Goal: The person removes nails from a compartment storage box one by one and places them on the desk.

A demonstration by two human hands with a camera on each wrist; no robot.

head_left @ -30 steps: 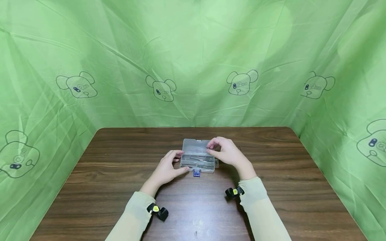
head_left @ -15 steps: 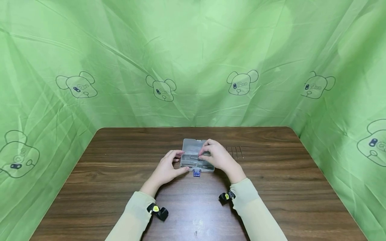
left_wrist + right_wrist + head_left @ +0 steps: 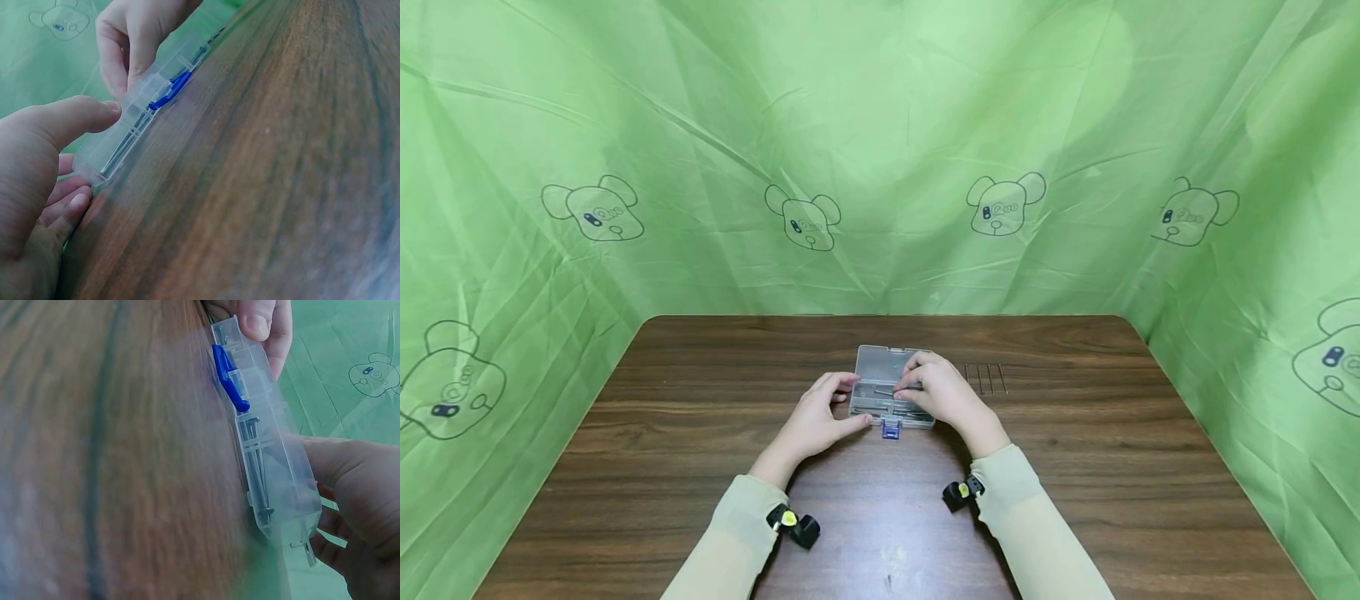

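Right hand (image 3: 943, 392) lowered onto clear box (image 3: 880, 392), nails (image 3: 985, 378) uncovered

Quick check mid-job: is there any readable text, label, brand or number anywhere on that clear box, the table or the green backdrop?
Clear plastic box with blue latch: no label or lettering visible in any view.
Dark wooden table: no text.
Green fabric backdrop: printed cartoon bear heads only; the small marks on the faces are too small to read as characters.
Black and yellow wrist mounts: no readable marking.
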